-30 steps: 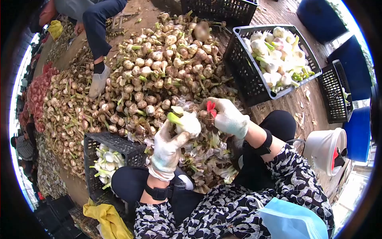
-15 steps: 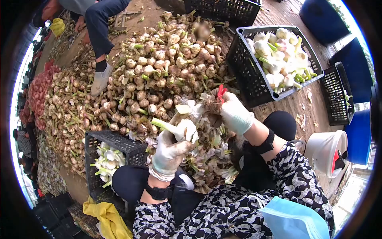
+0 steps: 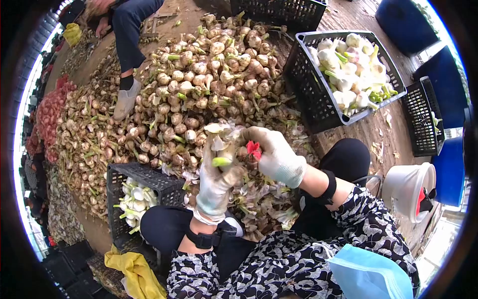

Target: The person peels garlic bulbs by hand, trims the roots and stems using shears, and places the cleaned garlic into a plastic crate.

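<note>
Risk noted: the small red-handled tool (image 3: 253,148) touches the pale, part-skinned garlic bulb with a green stalk stub (image 3: 220,149), and its working end is hidden between the gloves. In my judgement, a slip on the papery skin could drive that end into the left hand (image 3: 215,185), whose thumb lies just beside the tool. A loosened hold could also drop the bulb into the loose white skins (image 3: 261,202) on the lap, where it would be hard to pick out.

Pose: both hands wear soiled white fabric gloves. The left hand is raised in front of the chest, fingers wrapped tight around the bulb, stalk stub pointing toward the wearer. The right hand (image 3: 276,155) comes in from the right, wrist bent inward, knuckles up, fingers curled closed on the tool. The hands meet over the bulb, above the skins and near the edge of the large heap of unskinned brown garlic bulbs (image 3: 209,74). A black plastic crate (image 3: 308,94) of cleaned white bulbs stands well apart, to the right.
</note>
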A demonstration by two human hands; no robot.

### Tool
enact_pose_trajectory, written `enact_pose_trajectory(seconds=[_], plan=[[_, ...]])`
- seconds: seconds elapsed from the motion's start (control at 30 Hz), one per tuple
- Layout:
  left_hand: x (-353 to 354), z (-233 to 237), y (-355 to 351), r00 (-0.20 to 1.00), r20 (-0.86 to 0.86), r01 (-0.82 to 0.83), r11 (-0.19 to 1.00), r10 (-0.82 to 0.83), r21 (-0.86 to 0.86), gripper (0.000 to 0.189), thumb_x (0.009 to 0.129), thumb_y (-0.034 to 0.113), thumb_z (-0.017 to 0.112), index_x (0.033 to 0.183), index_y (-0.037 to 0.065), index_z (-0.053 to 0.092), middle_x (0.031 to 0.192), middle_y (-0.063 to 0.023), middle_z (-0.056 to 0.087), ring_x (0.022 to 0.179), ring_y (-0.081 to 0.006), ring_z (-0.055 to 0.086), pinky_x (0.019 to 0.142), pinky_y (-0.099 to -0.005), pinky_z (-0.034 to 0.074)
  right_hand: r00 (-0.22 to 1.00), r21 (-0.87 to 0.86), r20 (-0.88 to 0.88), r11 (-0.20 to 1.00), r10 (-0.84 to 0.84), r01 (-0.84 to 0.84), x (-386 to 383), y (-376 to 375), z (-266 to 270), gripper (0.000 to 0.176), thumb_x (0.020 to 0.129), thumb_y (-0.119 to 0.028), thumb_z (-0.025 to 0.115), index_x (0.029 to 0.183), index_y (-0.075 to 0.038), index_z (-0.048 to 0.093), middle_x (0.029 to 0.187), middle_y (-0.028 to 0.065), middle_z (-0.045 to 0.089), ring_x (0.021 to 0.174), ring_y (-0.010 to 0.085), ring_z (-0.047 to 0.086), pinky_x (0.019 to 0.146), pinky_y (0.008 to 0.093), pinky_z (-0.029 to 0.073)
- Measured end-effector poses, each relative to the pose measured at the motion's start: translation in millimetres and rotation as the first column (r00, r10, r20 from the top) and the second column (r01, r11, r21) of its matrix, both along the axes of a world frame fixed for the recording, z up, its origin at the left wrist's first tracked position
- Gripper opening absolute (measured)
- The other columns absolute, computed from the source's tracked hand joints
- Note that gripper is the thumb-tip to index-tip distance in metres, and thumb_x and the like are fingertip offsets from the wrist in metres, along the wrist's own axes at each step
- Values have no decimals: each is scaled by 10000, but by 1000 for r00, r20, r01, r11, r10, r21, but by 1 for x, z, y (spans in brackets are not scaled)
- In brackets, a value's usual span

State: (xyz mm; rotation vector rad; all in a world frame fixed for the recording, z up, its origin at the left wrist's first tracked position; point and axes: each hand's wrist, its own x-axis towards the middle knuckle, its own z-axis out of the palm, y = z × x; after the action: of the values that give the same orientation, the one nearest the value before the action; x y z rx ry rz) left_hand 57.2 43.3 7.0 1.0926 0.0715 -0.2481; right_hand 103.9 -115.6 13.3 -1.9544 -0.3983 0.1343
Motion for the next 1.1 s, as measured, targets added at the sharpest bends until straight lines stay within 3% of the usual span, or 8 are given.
enact_pose_trajectory(seconds=[0.23,0.4,0.47,0.67,0.73,0.8,0.9,1.1], plan=[[8,-10,-6,891,-254,-430,878,376,-212,409,922,201,448,1291,28,421,937,-49,597,805,-109,581,707,-222,482,818,281,-569,914,-86,291,19,-13,-24,133,922,-73,420,945,2,528,791,49,586,719,81,536,646,245,463],[7,-9,-5,953,-50,-302,948,299,-99,462,895,205,455,1311,10,410,1023,-39,557,904,-126,558,775,-251,456,896,605,-394,792,206,84,-3,5,-24,390,862,-309,611,1099,-14,517,769,63,579,697,120,579,627,274,483],[4,-14,-10,942,67,-331,943,329,27,485,893,223,474,1313,-8,399,1053,-53,541,950,-138,543,828,-271,441,946,70,-325,998,14,9,-2,5,16,442,795,-335,672,1056,-7,529,795,112,578,746,149,592,676,296,485],[2,-28,1,948,13,-307,929,317,-205,492,890,251,426,1324,22,395,1192,-110,532,1083,-234,536,943,-369,425,894,369,-447,901,-42,227,3,10,-17,131,839,-99,594,912,2,553,675,11,547,702,79,469,632,245,418],[3,-25,6,964,-37,-254,870,264,-423,493,888,232,424,1331,20,388,1195,-125,539,1074,-250,547,925,-368,444,886,-183,-436,979,-158,85,20,-16,-32,103,879,-113,530,859,-13,544,694,4,549,690,81,485,606,247,420],[4,-20,6,974,-31,-209,834,225,-511,475,887,174,411,1336,20,383,1129,-101,546,842,-172,570,650,-277,496,799,750,-527,601,291,276,22,-20,-77,131,918,-134,485,908,-19,548,786,21,570,740,88,511,617,251,439],[2,-9,3,962,-7,-261,908,274,-328,490,896,207,414,1350,27,377,1097,-96,535,832,-164,558,634,-275,488,955,-48,-298,999,-8,-6,11,-20,-65,211,876,-144,452,960,15,563,726,68,626,718,223,599,644,319,481],[7,0,-16,861,414,-410,885,296,221,574,902,424,438,1221,-53,457,1081,-75,492,1041,-161,496,895,-310,416,930,323,-333,945,156,-43,1,20,-14,333,884,-287,582,1008,18,530,842,101,579,820,142,549,717,297,458]])
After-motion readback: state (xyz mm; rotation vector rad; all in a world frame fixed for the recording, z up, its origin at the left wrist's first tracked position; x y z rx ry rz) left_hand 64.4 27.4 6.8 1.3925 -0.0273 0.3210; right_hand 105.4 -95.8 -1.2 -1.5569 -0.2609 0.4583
